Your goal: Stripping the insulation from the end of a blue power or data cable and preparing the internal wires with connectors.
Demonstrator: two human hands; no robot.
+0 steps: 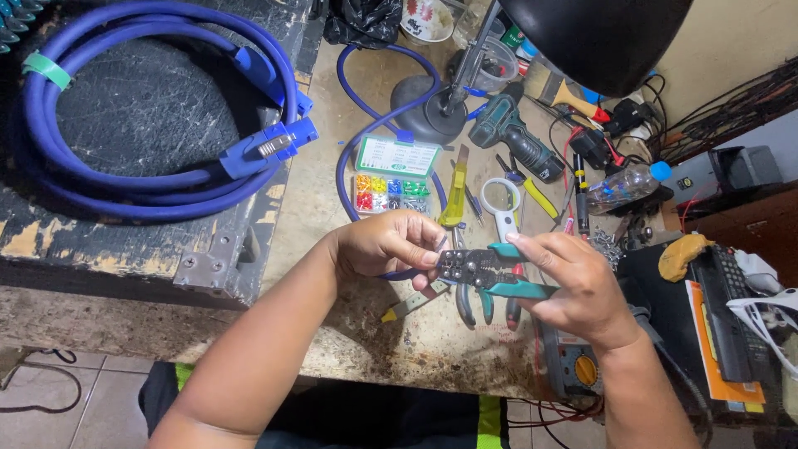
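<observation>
Crimper (486, 273): gripping teal handles in right hand (573, 287), pinching jaws with left hand (386, 243); keeping level, squeezing evenly.

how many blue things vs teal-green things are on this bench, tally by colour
Blue: 3 – coiled cable, loose cable loop, bottle cap
Teal-green: 2 – drill, handles of the crimping tool gripped by left hand and right hand
Total: 5
</observation>
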